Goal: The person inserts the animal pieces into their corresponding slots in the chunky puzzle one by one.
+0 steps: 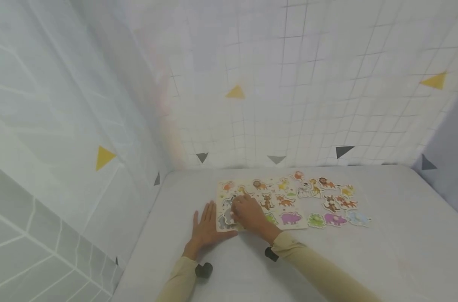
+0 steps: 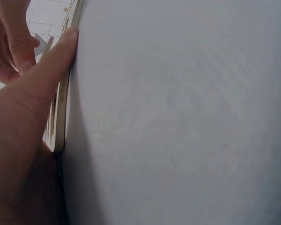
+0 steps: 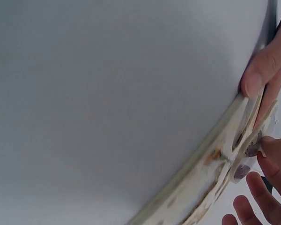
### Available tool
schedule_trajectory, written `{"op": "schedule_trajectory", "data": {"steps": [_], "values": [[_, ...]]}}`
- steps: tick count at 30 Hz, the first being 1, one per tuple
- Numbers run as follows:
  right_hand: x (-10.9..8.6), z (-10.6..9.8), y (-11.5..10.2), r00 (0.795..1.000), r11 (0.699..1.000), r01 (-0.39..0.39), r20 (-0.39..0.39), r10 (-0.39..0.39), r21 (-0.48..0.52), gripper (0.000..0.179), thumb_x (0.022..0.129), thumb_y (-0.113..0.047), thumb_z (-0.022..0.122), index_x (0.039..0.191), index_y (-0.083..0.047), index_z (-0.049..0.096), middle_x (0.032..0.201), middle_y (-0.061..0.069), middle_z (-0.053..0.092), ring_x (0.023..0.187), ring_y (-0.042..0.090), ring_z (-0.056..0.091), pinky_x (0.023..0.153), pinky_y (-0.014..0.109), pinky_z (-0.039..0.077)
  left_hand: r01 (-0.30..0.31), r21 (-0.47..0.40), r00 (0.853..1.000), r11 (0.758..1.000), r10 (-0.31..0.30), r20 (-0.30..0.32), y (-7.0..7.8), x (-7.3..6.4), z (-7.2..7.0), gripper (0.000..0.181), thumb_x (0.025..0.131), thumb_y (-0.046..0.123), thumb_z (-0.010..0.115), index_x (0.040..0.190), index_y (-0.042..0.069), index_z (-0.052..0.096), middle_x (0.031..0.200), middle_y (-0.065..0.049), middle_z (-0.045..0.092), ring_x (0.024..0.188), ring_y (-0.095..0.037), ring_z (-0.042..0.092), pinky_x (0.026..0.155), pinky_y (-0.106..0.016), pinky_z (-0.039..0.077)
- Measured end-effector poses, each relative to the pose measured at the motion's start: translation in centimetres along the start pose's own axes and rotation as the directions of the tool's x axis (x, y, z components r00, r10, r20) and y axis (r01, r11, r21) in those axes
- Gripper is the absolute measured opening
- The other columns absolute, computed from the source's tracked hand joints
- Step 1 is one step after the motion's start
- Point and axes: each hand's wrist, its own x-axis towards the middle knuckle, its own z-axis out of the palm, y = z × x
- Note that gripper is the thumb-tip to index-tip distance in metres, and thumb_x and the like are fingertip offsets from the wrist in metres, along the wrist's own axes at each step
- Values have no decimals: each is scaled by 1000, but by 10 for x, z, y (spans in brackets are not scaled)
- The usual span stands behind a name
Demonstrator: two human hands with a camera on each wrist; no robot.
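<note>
A wooden animal puzzle board [image 1: 297, 209] lies on the white surface, with printed animals such as a lion, a kangaroo and a purple hippo. My left hand [image 1: 206, 230] rests at its left front corner, fingers straight, thumb [image 2: 54, 58] along the front edge. Over the board's left part, my right hand [image 1: 253, 214] pinches a grey animal puzzle piece [image 1: 229, 216] between thumb and fingers. In the right wrist view this piece [image 3: 247, 161] is tilted above the board. Its exact animal is hard to tell, and my fingers cover part of it.
Several loose animal pieces lie right of the board, among them a lion [image 1: 327, 183], a giraffe [image 1: 315, 188], a frog [image 1: 316, 220], a purple hippo [image 1: 335, 219] and a light blue piece [image 1: 358, 218]. Cloth walls [image 1: 289, 126] with triangles stand behind and at the sides.
</note>
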Motion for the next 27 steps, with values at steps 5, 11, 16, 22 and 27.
{"op": "schedule_trajectory", "data": {"steps": [5,11,16,22,27], "values": [[1,7,-7,999,1000,-26,38,26,2,13,91,-24,78,93,-13,71,102,3,72,99,23,63,91,40,56,-20,20,999,1000,21,-47,-11,7,15,136,71,97,54,166,9,11,176,-8,10,165,-29,11,132,-62,5],[5,7,-16,988,997,-84,133,83,1,13,93,-27,75,94,-14,73,97,1,69,97,21,61,89,39,54,-9,-1,1000,1000,9,-26,0,0,2,130,76,87,63,165,6,13,176,-11,12,164,-30,12,132,-63,5],[3,8,-19,982,994,-108,155,109,-16,14,93,-28,76,94,-14,73,96,0,67,94,19,58,88,37,54,-28,-40,999,999,27,-24,5,-6,-3,128,79,85,62,164,2,14,175,-14,14,164,-33,12,132,-64,4],[4,8,-20,980,995,-99,169,100,-17,14,93,-28,76,96,-15,74,100,1,70,96,20,59,90,39,54,-37,-36,998,999,35,-42,0,-4,2,136,73,92,58,165,4,11,176,-12,11,164,-31,9,132,-62,1],[4,11,-22,977,994,-109,182,112,-28,13,93,-30,76,95,-17,74,102,1,71,98,20,61,93,41,55,-28,9,999,1000,28,-37,1,-3,0,129,78,83,64,165,2,13,175,-12,13,164,-31,12,132,-62,5]]}}
